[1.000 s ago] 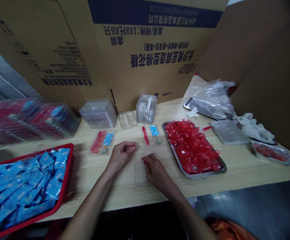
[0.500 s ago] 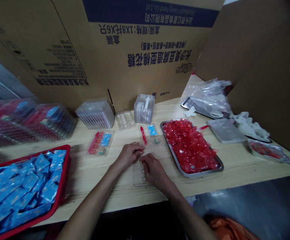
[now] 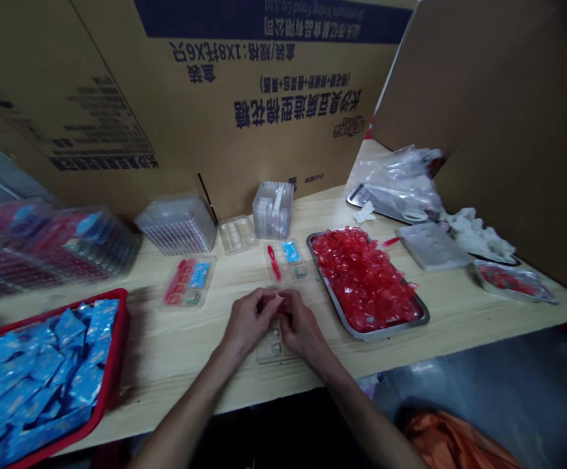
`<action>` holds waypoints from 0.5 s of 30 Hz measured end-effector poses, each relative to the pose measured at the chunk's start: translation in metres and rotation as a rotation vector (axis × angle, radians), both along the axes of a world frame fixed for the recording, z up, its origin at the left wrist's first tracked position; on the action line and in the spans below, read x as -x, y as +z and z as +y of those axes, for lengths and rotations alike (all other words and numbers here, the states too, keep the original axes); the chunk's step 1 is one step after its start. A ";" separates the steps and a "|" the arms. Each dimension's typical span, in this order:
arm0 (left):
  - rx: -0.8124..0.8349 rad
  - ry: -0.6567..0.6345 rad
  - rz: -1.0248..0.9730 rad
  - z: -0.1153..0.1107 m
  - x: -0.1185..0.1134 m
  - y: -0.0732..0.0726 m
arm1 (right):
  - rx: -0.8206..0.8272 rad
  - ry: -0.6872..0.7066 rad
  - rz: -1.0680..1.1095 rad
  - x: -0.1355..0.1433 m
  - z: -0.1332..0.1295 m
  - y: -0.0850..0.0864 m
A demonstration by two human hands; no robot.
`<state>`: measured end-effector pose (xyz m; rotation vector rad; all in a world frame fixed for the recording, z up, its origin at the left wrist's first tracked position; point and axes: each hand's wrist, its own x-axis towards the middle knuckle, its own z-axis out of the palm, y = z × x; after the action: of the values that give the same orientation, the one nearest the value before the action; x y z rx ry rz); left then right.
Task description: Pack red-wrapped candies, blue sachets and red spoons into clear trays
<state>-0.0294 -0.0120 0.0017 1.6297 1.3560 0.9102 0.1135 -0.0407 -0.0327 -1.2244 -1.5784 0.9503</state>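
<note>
My left hand (image 3: 249, 320) and my right hand (image 3: 304, 331) meet at the fingertips, both closed in a pinch. A trace of red shows between them, too small and hidden to name. Below lies a clear plastic compartment tray (image 3: 270, 352), partly covered by my right hand. Just beyond my fingers is a filled clear tray with a red spoon-like piece (image 3: 274, 262), a blue packet (image 3: 290, 251) and a small greenish piece. On the right stands a metal tray (image 3: 352, 329) heaped with red, shiny wrapped pieces (image 3: 362, 277).
At left are a red basket (image 3: 123, 319) of blue packets (image 3: 43, 371) and another filled tray (image 3: 186, 281). Stacked clear trays (image 3: 178, 225) stand along the cardboard box (image 3: 264, 143). Plastic bags (image 3: 401, 179) and a white block-like tray (image 3: 433, 246) lie at right.
My hands have come together at the fingertips over the clear tray; they were apart before. The whole view has shifted slightly.
</note>
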 end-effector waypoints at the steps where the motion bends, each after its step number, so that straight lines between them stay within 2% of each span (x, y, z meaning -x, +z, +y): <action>1: 0.047 -0.010 -0.028 -0.004 -0.003 0.001 | -0.019 0.010 0.024 0.003 -0.002 0.002; 4: 0.106 0.009 -0.107 -0.007 -0.007 -0.001 | -0.083 0.035 0.011 0.004 -0.002 0.009; 6: 0.142 0.042 -0.179 -0.003 -0.003 -0.003 | -0.103 -0.006 -0.112 -0.007 0.003 0.017; 9: 0.154 0.097 -0.210 0.005 0.011 -0.002 | -0.059 -0.239 -0.476 -0.045 0.013 0.033; 12: 0.107 0.106 -0.154 0.009 0.029 0.002 | 0.084 -0.500 -0.873 -0.091 0.020 0.045; 15: 0.067 0.073 -0.100 0.006 0.038 0.002 | 0.186 -0.558 -1.051 -0.122 0.026 0.049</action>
<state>-0.0672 -0.0055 0.0042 1.4731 1.3696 0.9658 0.2354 -0.0145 0.0166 -2.3614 -1.7137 0.0290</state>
